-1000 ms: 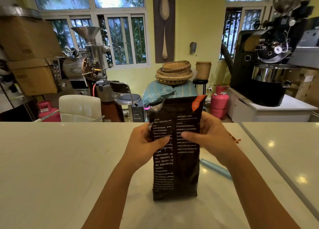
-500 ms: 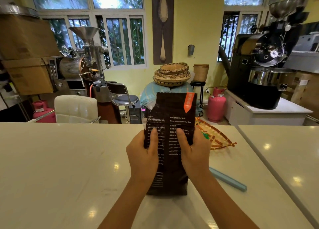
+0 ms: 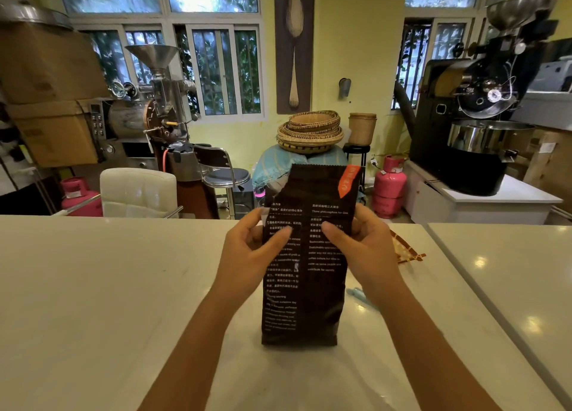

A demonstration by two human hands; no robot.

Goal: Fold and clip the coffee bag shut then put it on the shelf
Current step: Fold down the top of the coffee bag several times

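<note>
A tall black coffee bag [image 3: 305, 290] with white print and an orange tag stands upright on the white counter [image 3: 93, 302]. My left hand [image 3: 247, 252] grips its left edge near the top, thumb on the front. On the right edge my right hand [image 3: 362, 246] holds it at the same height. The bag's top is flat and unfolded above my fingers. A light blue clip [image 3: 360, 294] lies on the counter behind my right wrist, mostly hidden.
A woven tray [image 3: 405, 251] lies on the counter to the right of the bag. A seam [image 3: 464, 283] splits the counter from a second white top on the right. Beyond the counter are coffee roasters, a white chair, stools, pink gas cylinders and stacked baskets.
My hands have slid up the bag from its middle to near the top, and the thumbs have spread apart. The bag stays standing on the counter.
</note>
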